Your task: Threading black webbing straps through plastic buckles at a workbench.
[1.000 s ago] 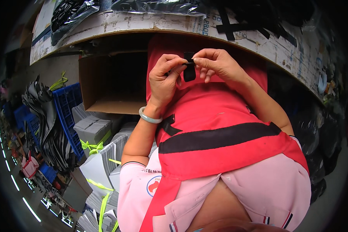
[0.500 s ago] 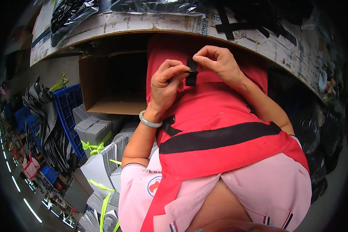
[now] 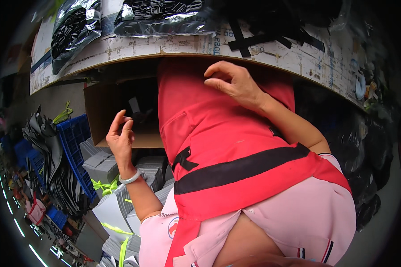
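1. Beside the front opening of a brown corrugated cardboard box (image 3: 149,141), the left hand (image 3: 121,141) is raised; its grip stands apart, thumb and forefinger curved with a gap between them. A smooth, pale, rounded bangle (image 3: 130,179) circles that wrist.
2. Over the lap of a red woven apron (image 3: 196,129), the right hand (image 3: 240,86) hangs with bent fingers, its grip likewise apart, thumb below forefinger.
3. The box sits under the surface (image 3: 120,50), left of the apron, its mouth facing the person. Its lower edge runs roughly left to right; the apron covers its right end, so I cannot tell its long axis. A pale flat piece (image 3: 133,105) shows inside, too blurred to name.
4. Scuffed, white and flaking, the surface bears clear plastic bags of black buckles (image 3: 180,6) and flat black straps (image 3: 254,41), some crossing.
5. At left are grey sheet stacks (image 3: 100,165) tied with yellow-green ribbon (image 3: 104,187), a slatted blue plastic crate (image 3: 75,142) and wavy dark sheets (image 3: 55,155).
6. Shiny black plastic-wrapped bundles (image 3: 356,147) fill the right side.
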A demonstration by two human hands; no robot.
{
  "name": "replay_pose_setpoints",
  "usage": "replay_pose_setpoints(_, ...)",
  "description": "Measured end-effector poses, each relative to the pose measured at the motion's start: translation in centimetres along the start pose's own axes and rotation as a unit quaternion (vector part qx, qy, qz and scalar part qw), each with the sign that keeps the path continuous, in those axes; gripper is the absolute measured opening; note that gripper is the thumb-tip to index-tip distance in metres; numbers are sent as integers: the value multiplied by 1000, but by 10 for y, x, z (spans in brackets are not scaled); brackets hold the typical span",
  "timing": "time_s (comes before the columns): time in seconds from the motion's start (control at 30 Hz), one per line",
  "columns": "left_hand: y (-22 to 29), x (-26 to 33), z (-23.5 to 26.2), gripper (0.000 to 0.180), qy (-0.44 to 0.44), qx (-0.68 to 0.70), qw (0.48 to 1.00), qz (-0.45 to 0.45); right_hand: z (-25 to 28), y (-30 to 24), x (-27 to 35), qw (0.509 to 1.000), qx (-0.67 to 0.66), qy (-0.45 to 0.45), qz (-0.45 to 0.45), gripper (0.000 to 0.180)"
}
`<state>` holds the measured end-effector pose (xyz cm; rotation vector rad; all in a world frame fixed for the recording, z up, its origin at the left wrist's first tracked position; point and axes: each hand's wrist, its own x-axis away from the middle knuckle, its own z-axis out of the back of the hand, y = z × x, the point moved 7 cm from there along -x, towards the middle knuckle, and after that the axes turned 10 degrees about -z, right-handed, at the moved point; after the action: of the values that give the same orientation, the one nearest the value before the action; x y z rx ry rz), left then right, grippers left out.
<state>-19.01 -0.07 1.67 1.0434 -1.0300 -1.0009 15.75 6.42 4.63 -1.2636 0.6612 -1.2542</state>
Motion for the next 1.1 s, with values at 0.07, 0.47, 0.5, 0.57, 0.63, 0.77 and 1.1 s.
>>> replay_pose_setpoints(0.07,-45,-4,47,20,111,98,989,-3,47,-17,1,941,220,198,166,26)
replay_pose_setpoints(0.47,1,-6,-175,30,-187,312,931,39,69,2,1,896,283,269,210,28)
replay_pose_setpoints(0.5,9,-7,-183,32,-200,323,925,30,72,-11,2,878,288,289,250,26)
replay_pose_setpoints(0.57,22,-7,-188,32,-211,317,924,22,75,-42,7,827,314,323,336,20)
replay_pose_setpoints(0.63,20,-8,-188,32,-213,321,922,25,69,-61,8,876,233,273,321,19)
replay_pose_setpoints(0.77,14,-3,-193,21,-284,235,929,42,19,-53,2,987,49,41,148,17)
replay_pose_setpoints(1.1,-5,-12,-180,14,-155,414,878,184,-25,2,-1,995,40,-86,-28,18)
